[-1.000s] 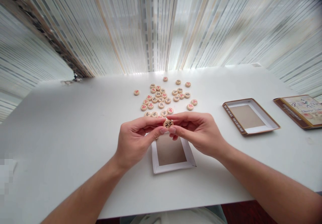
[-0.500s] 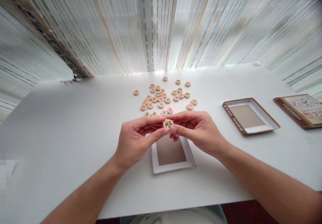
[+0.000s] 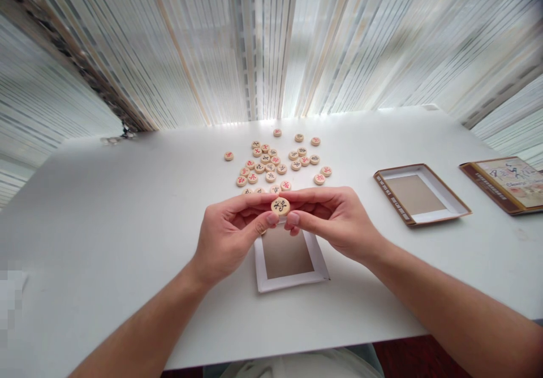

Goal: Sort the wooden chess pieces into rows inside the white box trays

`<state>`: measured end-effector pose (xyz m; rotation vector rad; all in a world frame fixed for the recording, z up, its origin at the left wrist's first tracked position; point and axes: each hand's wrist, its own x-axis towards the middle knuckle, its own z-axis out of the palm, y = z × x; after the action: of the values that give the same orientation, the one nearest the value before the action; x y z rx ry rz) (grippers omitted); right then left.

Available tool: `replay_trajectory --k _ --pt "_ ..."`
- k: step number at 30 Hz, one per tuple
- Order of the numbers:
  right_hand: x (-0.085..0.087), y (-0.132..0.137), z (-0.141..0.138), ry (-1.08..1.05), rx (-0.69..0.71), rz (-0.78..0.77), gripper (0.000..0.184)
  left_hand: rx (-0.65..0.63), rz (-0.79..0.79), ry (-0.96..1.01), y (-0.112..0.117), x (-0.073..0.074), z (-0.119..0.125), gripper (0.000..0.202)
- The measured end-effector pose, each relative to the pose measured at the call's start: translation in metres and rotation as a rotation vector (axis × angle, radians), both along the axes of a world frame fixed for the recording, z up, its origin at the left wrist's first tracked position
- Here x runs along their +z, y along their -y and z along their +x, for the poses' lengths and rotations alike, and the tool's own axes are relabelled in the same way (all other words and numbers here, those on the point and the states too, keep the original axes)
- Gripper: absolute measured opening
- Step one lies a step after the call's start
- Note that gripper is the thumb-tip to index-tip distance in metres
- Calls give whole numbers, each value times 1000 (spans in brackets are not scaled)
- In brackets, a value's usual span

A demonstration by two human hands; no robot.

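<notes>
Between the fingertips of both hands is a round Chinese chess piece (image 3: 280, 206), its black character turned toward me. My left hand (image 3: 231, 233) pinches it from the left with thumb and fingers. From the other side my right hand (image 3: 337, 219) grips it the same way, thumb near its lower edge. Below the hands lies an open shallow box tray (image 3: 292, 282) with white edges and a grey-brown bottom; its far end is hidden by the hands. Just beyond them, several more chess pieces (image 3: 270, 176) with red or black characters lie scattered.
To the right sits a brown-sided open box part (image 3: 401, 211). Beside it, at the right edge, is a printed box or lid (image 3: 509, 180). A striped string curtain (image 3: 271, 44) hangs behind the white table (image 3: 106, 225).
The held piece has shifted slightly up and left and turned a little between the fingers. My left thumb has drawn slightly left. The scattered pieces lie as before.
</notes>
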<state>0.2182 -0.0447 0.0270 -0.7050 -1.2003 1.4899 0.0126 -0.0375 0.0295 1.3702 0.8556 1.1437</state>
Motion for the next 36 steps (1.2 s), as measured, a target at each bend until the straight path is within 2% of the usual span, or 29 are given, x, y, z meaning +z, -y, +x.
replay_trajectory --k 11,20,31,36 --pt "-1 1 -2 1 -34 -33 39 -50 -2 25 0 0 0 25" --pt "-1 0 -1 51 -32 -28 38 -15 10 -20 0 -2 -1 25" --pt "2 0 0 134 7 -39 26 43 26 -36 0 0 0 13" --pt "2 0 1 156 33 -68 34 28 35 -41 0 -1 0 13"
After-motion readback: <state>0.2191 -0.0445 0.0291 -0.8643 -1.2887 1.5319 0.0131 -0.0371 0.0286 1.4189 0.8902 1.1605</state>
